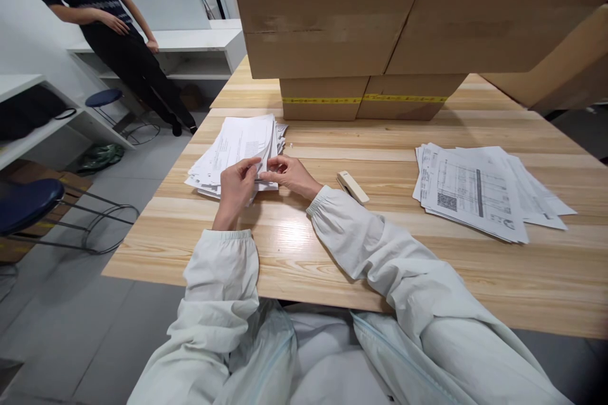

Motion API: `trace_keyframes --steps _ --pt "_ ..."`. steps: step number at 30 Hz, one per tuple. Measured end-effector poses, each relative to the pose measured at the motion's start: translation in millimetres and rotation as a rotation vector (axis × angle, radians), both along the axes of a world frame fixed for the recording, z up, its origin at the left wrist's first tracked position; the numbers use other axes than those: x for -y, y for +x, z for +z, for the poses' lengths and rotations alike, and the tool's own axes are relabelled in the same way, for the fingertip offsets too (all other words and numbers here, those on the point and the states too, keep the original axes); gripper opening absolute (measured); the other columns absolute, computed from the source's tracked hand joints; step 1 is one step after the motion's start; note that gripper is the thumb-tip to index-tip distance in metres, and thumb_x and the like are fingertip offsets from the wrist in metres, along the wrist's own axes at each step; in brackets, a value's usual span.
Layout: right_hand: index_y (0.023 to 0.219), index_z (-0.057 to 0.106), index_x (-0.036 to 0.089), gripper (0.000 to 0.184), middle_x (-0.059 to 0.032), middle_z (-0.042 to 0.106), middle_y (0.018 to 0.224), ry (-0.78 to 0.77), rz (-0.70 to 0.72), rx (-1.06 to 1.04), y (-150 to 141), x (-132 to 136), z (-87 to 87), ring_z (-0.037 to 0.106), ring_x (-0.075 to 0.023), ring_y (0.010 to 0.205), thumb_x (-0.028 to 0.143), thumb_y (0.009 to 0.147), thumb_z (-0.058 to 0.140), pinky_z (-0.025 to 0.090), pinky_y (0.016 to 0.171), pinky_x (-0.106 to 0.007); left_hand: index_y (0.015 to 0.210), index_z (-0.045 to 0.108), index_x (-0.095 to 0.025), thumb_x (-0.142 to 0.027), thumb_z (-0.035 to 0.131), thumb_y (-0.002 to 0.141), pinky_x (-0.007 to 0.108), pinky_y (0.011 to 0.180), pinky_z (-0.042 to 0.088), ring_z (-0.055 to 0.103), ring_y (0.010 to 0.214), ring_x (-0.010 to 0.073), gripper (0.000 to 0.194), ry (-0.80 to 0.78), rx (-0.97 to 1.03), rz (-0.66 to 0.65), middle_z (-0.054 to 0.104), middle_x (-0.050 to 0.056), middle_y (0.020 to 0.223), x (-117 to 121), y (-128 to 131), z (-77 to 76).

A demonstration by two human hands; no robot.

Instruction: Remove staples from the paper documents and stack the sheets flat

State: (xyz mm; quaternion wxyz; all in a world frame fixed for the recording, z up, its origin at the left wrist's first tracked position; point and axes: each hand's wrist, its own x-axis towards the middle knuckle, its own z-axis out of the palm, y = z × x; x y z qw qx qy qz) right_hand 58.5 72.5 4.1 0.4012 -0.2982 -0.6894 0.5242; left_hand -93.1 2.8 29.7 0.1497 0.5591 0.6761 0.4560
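Observation:
A stack of printed paper sheets (242,139) lies on the left part of the wooden table, its edges uneven. At its lower right corner, my left hand (236,186) is closed, thumb and forefinger pinching the sheets. Facing it, my right hand (291,175) also has its fingers closed at the same sheets' edge. The fingertips nearly meet, and the exact hold on the paper is partly hidden. A cream-coloured stapler (352,187) rests on the table just right of my right hand. Farther right lies a second, fanned pile of printed sheets (468,186).
Large cardboard boxes (332,19) are stacked at the table's (304,266) back, smaller ones with yellow tape beneath. A person (128,38) stands beyond the table's left side, near white shelving (199,41). Blue stools (31,205) stand on the floor at left.

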Motion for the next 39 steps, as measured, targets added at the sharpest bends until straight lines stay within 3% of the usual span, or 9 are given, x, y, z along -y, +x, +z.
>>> trace_keyframes --steps 17,26,30,39 --pt "0.091 0.07 0.015 0.043 -0.002 0.061 0.088 -0.038 0.034 -0.053 -0.2 -2.6 -3.0 0.053 -0.014 0.079 0.039 0.059 0.084 0.044 0.076 -0.029 0.105 0.078 -0.014 -0.028 0.055 0.081 0.025 0.064 0.043 0.054 0.062 0.0138 0.036 0.007 0.01 -0.009 0.069 0.002 0.071 -0.7 -0.3 0.9" --pt "0.091 0.07 0.016 0.036 -0.0031 0.068 0.09 -0.01 -0.006 -0.054 -4.0 -2.4 -6.9 0.053 -0.0135 0.076 0.045 0.071 0.076 0.044 0.073 -0.029 0.097 0.078 -0.015 -0.038 0.057 0.086 0.025 0.073 0.046 0.065 0.078 0.0173 0.033 0.027 0.014 -0.02 0.075 0.003 0.081 1.4 3.3 5.0" --pt "0.092 0.071 0.015 0.037 -0.0032 0.068 0.088 0.002 -0.03 -0.056 -5.6 -0.9 -6.8 0.054 -0.0138 0.076 0.046 0.073 0.075 0.044 0.072 -0.028 0.089 0.078 -0.015 -0.042 0.058 0.086 0.024 0.07 0.045 0.063 0.073 0.016 0.034 0.029 0.009 -0.013 0.073 0.002 0.074 2.6 6.2 8.3" --pt "0.087 0.072 0.017 0.031 -0.0025 0.067 0.086 0.009 -0.068 -0.047 -7.1 0.6 -6.2 0.054 -0.0137 0.075 0.045 0.073 0.074 0.044 0.07 -0.028 0.091 0.079 -0.014 -0.039 0.063 0.08 0.024 0.065 0.045 0.06 0.065 0.0143 0.032 0.007 0.071 0.003 0.072 0.002 0.071 2.5 6.5 11.4"
